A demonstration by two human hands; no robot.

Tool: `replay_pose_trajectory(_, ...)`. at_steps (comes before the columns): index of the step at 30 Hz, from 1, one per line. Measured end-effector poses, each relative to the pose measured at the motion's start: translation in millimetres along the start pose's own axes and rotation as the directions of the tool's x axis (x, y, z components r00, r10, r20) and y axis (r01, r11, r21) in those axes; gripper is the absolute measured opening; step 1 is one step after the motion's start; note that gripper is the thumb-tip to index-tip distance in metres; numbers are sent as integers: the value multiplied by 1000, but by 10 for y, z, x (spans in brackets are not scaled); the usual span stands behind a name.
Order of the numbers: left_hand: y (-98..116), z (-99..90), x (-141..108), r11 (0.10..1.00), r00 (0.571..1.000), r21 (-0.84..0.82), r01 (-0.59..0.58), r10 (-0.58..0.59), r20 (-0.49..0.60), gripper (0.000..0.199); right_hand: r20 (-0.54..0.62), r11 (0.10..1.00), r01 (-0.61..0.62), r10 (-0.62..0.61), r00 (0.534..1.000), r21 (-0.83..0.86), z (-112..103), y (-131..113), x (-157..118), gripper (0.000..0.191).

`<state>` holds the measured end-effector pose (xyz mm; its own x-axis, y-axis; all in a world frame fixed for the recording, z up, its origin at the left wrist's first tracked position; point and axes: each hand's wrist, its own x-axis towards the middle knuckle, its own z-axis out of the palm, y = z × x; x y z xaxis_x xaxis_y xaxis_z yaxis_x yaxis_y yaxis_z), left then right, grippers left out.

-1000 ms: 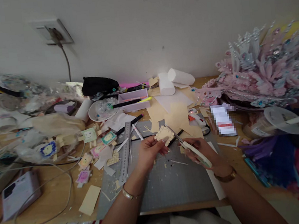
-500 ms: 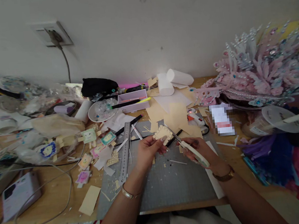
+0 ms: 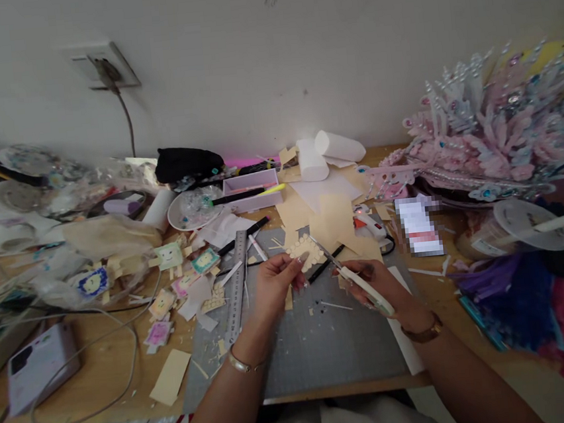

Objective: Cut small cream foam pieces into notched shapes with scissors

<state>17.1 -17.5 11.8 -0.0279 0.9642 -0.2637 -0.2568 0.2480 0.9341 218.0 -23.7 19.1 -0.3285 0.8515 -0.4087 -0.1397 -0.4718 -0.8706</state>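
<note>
Above the grey cutting mat [image 3: 335, 352], left hand [image 3: 279, 281], grip pinching a disc-studded cream piece [image 3: 305, 246], right hand [image 3: 389, 285], grip wrapped around pale-handled scissors [image 3: 364, 287], blades [image 3: 333, 259] beside the piece, steel ruler [image 3: 236, 289] on the mat's left side, glue gun [image 3: 374, 224] by its far right corner

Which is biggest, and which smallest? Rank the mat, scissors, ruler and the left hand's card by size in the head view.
1. Mat
2. Scissors and ruler: similar in length; the scissors may be nearer the camera, so unranked
3. Card, partly covered by fingers
</note>
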Motion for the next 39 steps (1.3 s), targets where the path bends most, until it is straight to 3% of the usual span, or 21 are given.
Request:
replay_pose_trajectory(15,36,8,-1,1000,996,-21,-17,16,-84,47,24,999,-37,38,999,-8,29,-21,-12,39)
replay_pose_trajectory(29,40,-29,30,999,989,-28,-28,23,-146,53,82,991,-65,74,994,-114,32,-42,-46,42)
replay_pose_trajectory(39,46,-47,30,999,987,-18,-31,28,-159,51,138,986,26,-3,990,-164,2,-10,-12,40)
